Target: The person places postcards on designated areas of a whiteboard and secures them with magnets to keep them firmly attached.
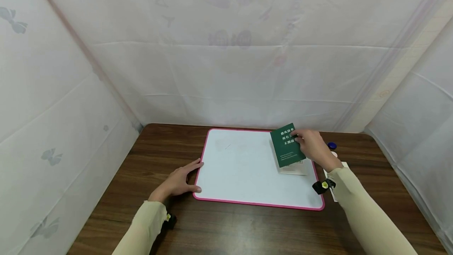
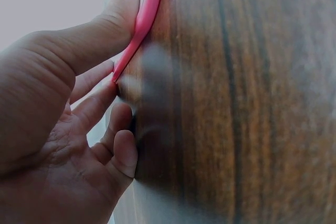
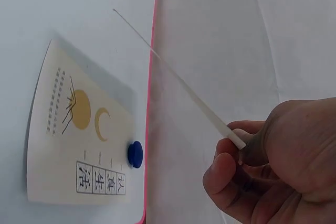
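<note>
A whiteboard [image 1: 240, 168] with a pink frame lies flat on the wooden table. My left hand [image 1: 178, 180] rests along its left edge, fingers spread, with the thumb [image 2: 123, 11] on the pink frame near the corner. Over the board's right side, my right hand [image 1: 311, 146] pinches a green card [image 1: 286, 150] printed with white writing. From the right wrist view the card [image 3: 194, 95] shows nearly edge-on, between thumb and fingers. Beneath it a cream card [image 3: 68, 145] with a golden drawing lies on the board, a blue round magnet [image 3: 135, 154] at its edge.
Right of the board are a blue round piece [image 1: 332, 145] and a white round piece [image 1: 334, 154]. A pale card [image 1: 334, 196] lies partly under my right forearm. White cloth walls [image 1: 226, 78] stand behind the table and at both sides.
</note>
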